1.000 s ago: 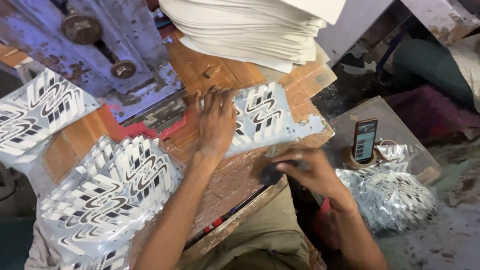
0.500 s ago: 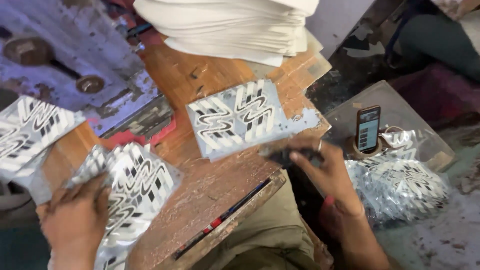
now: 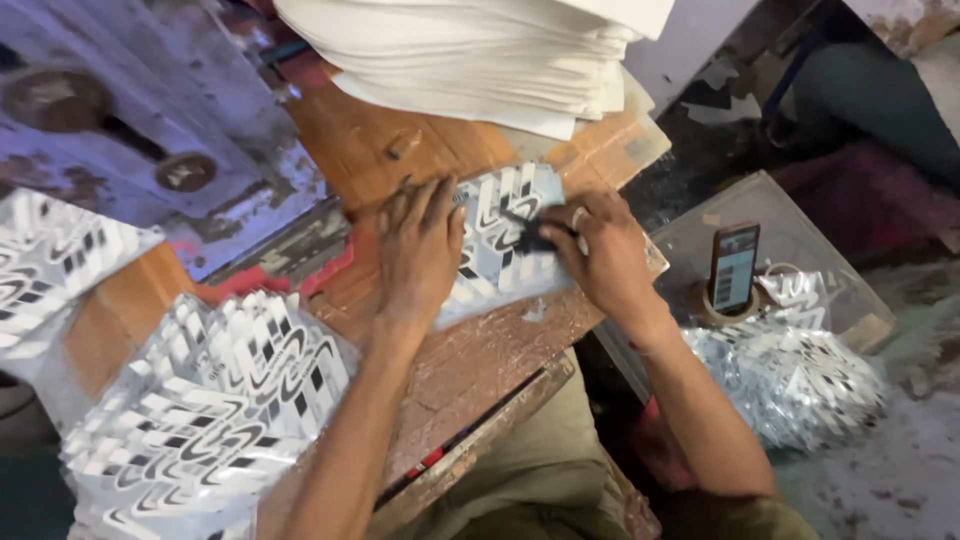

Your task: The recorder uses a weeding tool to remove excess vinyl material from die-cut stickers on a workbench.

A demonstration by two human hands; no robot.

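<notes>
My left hand [image 3: 418,250] lies flat, fingers spread, pressing on the left part of a silver foil sheet printed with black and white wavy shapes [image 3: 500,240], which sits on the worn brown wooden desk [image 3: 380,150]. The palm covers that part of the sheet, so I cannot see its left edge. My right hand [image 3: 605,255] rests on the sheet's right side, fingers curled around a small dark object [image 3: 530,235]; it is mostly hidden inside my grip and I cannot tell what it is. A pale ring shows on one finger.

To my lower left a thick fanned stack of the same patterned foil sheets [image 3: 200,420] runs out of the bottom edge. Another patterned foil sheet [image 3: 55,265] lies at the far left, cut off by the border. Behind them stands a grey-blue metal machine plate with round bolts [image 3: 130,140], stained and only partly in view. At the top, a tall pile of plain white sheets [image 3: 480,55] overhangs the desk, its top cropped.

To my right, lower down, a smartphone with a lit screen [image 3: 733,268] stands upright on a flat grey board [image 3: 800,235]. Just beside it a crumpled heap of patterned foil in clear wrapping [image 3: 790,385] is too tangled to make out single pieces. My olive-clad lap [image 3: 530,470] shows under the desk edge.
</notes>
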